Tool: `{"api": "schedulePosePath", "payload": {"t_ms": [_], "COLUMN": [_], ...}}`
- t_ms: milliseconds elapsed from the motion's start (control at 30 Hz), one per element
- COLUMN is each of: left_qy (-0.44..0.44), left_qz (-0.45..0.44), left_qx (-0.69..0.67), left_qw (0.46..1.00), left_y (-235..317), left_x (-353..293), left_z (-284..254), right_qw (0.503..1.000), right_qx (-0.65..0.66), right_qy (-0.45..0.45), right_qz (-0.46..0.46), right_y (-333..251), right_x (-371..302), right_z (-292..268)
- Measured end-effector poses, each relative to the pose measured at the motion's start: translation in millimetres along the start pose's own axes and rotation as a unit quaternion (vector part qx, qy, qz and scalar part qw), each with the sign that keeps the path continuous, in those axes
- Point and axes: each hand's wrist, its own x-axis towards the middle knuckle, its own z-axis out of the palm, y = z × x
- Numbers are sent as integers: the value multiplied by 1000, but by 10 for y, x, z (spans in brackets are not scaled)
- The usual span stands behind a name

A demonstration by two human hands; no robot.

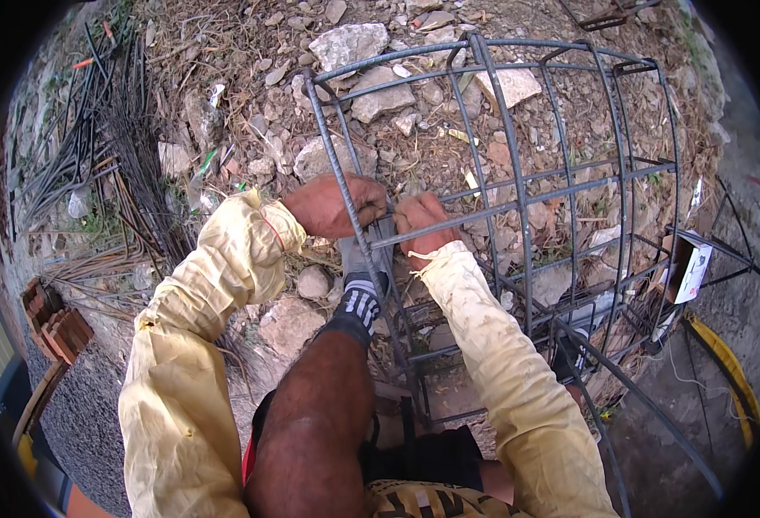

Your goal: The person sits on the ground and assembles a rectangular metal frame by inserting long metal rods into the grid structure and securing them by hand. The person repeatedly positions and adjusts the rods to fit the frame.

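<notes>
A cage of steel rebar [509, 129] made of long bars and bent square ties stands in front of me and to the right. My left hand [335, 205] reaches behind the cage's left end bar, fingers curled in toward a bar crossing. Close beside it, my right hand [426, 224] is closed at the same crossing, with a long bar running over its fingers. Both hands look pinched together, and whatever lies between the fingertips is too small or hidden to make out. Pale yellow cloth sleeves cover both forearms. My shoe [356, 259] stands just below the hands.
Loose stones [350, 45] and dry straw cover the ground. A heap of thin rods and wire [112, 129] lies at the left, with red bricks [56, 324] below it. A white box [693, 269] and a yellow curved strip [725, 367] are at the right.
</notes>
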Motion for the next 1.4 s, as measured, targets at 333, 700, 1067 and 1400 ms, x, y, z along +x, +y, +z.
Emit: {"api": "schedulePosePath", "payload": {"t_ms": [333,700,1067,1400], "left_qy": [53,111,66,67], "left_qz": [-27,-148,-183,-217], "left_qx": [58,89,94,26], "left_qw": [997,979,976,973], "left_y": [-247,-129,-252,-308], "left_x": [122,176,373,436], "left_z": [213,269,256,315], "right_qw": [998,999,991,604], "right_qx": [-38,-28,53,613], "right_qy": [36,44,26,90], "right_qz": [-18,-1,124,501], "right_y": [47,-1,-217,-163], "right_x": [-7,-15,-229,-307], "right_z": [25,0,49,460]}}
